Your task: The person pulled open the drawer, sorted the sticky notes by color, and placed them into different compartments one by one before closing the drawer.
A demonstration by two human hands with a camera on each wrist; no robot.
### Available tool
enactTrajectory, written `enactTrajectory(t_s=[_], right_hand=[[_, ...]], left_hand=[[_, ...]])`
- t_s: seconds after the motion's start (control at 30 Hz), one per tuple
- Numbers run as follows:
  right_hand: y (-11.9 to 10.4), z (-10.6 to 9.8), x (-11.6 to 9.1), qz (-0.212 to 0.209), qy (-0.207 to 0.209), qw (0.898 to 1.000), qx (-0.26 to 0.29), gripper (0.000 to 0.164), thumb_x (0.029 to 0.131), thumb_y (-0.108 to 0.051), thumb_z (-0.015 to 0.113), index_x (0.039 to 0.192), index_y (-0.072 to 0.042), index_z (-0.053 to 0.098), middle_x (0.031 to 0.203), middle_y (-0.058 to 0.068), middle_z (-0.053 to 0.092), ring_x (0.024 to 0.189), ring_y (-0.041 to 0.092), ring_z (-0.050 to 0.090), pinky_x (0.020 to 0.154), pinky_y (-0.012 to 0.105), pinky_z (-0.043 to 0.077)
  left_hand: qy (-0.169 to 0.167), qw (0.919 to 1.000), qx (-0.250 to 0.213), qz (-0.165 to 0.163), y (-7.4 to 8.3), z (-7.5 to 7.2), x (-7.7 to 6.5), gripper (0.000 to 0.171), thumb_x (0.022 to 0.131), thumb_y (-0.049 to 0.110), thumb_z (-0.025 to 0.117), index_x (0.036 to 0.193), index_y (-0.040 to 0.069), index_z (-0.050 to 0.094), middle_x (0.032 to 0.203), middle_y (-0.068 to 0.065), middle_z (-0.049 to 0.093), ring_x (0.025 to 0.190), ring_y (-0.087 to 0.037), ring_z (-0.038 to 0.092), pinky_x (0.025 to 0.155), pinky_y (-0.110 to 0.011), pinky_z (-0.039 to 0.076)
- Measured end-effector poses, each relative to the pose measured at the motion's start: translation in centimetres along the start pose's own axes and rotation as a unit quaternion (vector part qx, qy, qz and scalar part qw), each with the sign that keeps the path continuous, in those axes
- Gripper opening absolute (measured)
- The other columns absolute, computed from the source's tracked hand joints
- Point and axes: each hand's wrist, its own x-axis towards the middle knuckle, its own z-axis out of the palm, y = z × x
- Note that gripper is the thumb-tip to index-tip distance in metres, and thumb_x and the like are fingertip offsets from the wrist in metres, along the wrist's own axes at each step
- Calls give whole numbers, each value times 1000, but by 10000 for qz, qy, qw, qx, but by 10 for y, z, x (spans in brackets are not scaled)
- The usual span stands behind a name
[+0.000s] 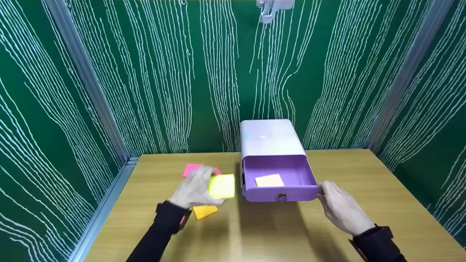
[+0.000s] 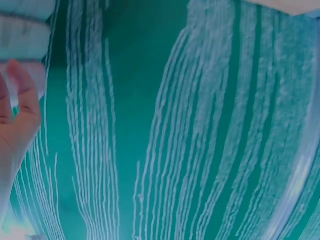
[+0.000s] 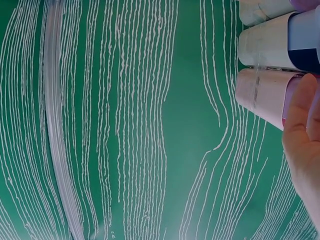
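My left hand (image 1: 194, 187) grips a bright yellow sticky-note pad (image 1: 222, 186) between thumb and fingers, above the table left of the drawer unit. A purple drawer (image 1: 260, 194) is pulled out of the white cabinet (image 1: 271, 136), and a pale yellow sticky-note pad (image 1: 269, 181) lies inside it. At the drawer's right front corner, my right hand (image 1: 342, 207) pinches the edge. The right wrist view shows its fingers (image 3: 302, 100) at the lowest tier of the unit. In the left wrist view the left hand (image 2: 20, 110) appears at the left edge, overlapping the unit.
Pink sticky notes (image 1: 191, 169) lie on the wooden table (image 1: 349, 167) behind my left hand, partly covered by it. An orange sticky-note pad (image 1: 205, 211) lies just in front of that hand. Green walls with white lines and grey metal posts (image 1: 91, 80) enclose the table.
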Motion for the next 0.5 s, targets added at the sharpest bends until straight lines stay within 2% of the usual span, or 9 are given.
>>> enactTrajectory(t_s=[0.1,0.3,0.5], right_hand=[[1,0,-3,-111,31,9999,21,16,82,0,63,94,-5,53,81,-2,50,73,9,44,60,29,40],[0,0,-1,-106,77,9999,-81,21,79,2,66,95,-6,54,82,-3,51,75,7,48,61,28,45],[-1,-1,-2,5,-4,9999,-134,22,80,2,67,96,-8,54,82,-4,52,76,6,49,63,27,47]], left_hand=[[214,9998,20,17,9,2,24,65,59,59,72,98,8,57,88,-1,61,79,-13,54,69,-26,50],[478,9979,393,-212,35,14,63,71,59,70,65,98,11,57,89,-1,62,80,-15,55,69,-30,47],[402,9984,350,-181,60,29,89,70,59,72,64,93,12,54,84,1,59,77,-14,53,67,-29,46]])
